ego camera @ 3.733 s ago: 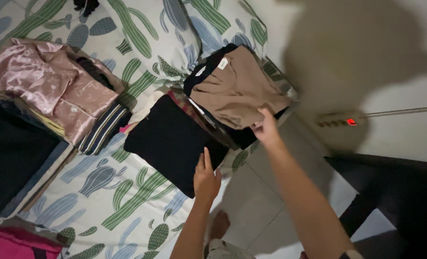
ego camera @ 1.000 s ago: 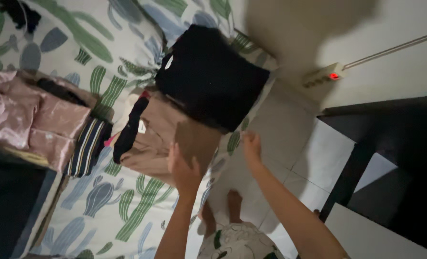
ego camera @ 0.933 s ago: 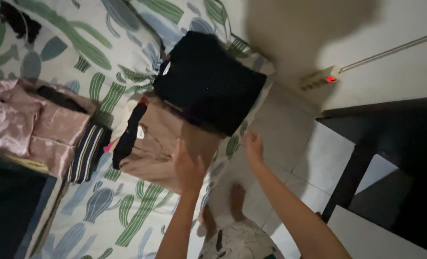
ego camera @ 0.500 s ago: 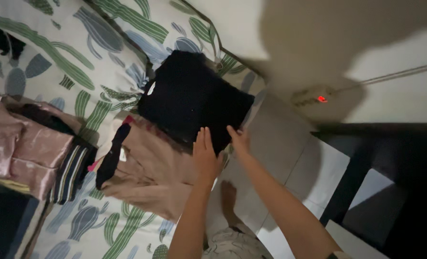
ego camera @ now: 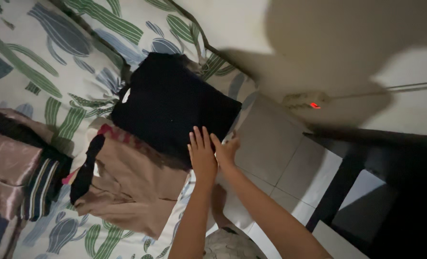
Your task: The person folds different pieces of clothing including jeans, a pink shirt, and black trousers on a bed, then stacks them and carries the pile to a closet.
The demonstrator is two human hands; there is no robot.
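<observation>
My left hand [ego camera: 202, 152] lies flat, open on the folded black garment's [ego camera: 175, 106] near edge, right hand [ego camera: 226, 149] cupped loosely, gripping nothing; I'd press evenly, square corners.

Folded garment [ego camera: 175, 108] under the hands: black, plain, with a small white tag at its far edge. Garment [ego camera: 132, 184] beside it: tan-brown, plain, with a black strip along its left side and a red patterned edge showing at the top. Bedsheet [ego camera: 55, 52]: white ground, printed with green and grey-blue cactus shapes. Pile at left: shiny pink satin piece [ego camera: 5, 168]; next to it a folded item [ego camera: 41, 189] striped dark navy and pale cream. Floor tiles [ego camera: 271, 144]: pale grey. Power strip [ego camera: 302, 100]: white, red light. Table [ego camera: 367, 158]: black.
</observation>
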